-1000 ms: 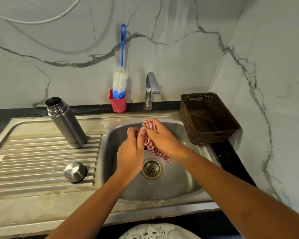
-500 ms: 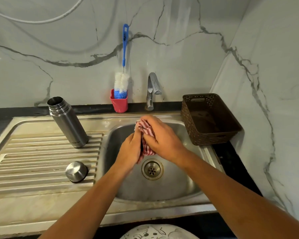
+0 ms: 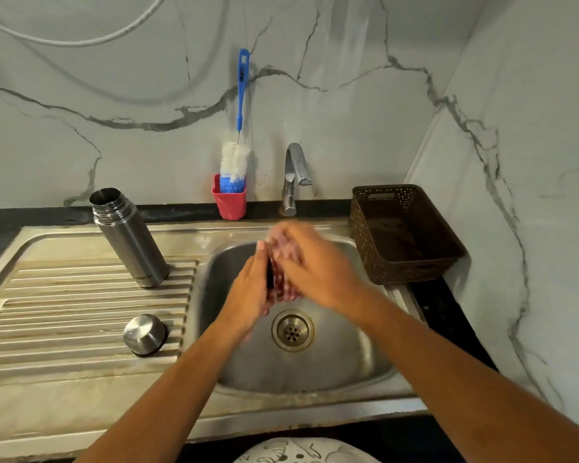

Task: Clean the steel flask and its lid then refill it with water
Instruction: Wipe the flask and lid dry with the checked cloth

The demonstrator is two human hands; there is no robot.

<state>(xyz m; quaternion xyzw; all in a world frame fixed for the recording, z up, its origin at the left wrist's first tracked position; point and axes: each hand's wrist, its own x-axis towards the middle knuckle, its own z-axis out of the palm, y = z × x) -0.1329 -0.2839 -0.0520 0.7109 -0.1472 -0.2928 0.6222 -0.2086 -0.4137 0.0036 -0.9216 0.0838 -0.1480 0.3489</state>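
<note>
Behind the sink (image 3: 331, 369): brush (image 3: 235, 162) in red cup (image 3: 229, 203), tap (image 3: 293, 175); flask (image 3: 131, 242) stands left.

The only lettering I could find was a small dark brand mark low on the upright cylindrical steel flask (image 3: 129, 238), too blurred to read.

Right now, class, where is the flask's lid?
Head view: the lid sits on the drainboard, left of the basin, nearer the camera than the flask.

Cloth (image 3: 283, 282) between left hand (image 3: 249, 292) and right hand (image 3: 318, 272) above sink (image 3: 335, 365), flask (image 3: 131, 238) uncapped
</note>
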